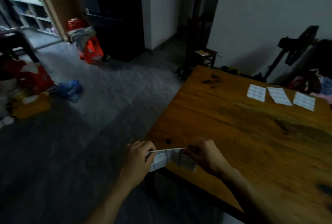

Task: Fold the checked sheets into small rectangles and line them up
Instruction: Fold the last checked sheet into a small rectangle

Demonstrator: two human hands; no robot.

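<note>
Hands: left hand (138,159) and right hand (203,155) pinch a white checked paper sheet (172,160) over the wooden desk (233,134) corner; matching edges before creasing would keep it square.

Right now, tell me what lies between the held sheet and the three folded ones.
Only bare wooden table between the held sheet and the folded row, head view.

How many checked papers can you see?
4. Three folded rectangles lie in a row at the wooden table's far side: left, middle, right. A fourth sheet is held by the left hand and right hand.
</note>
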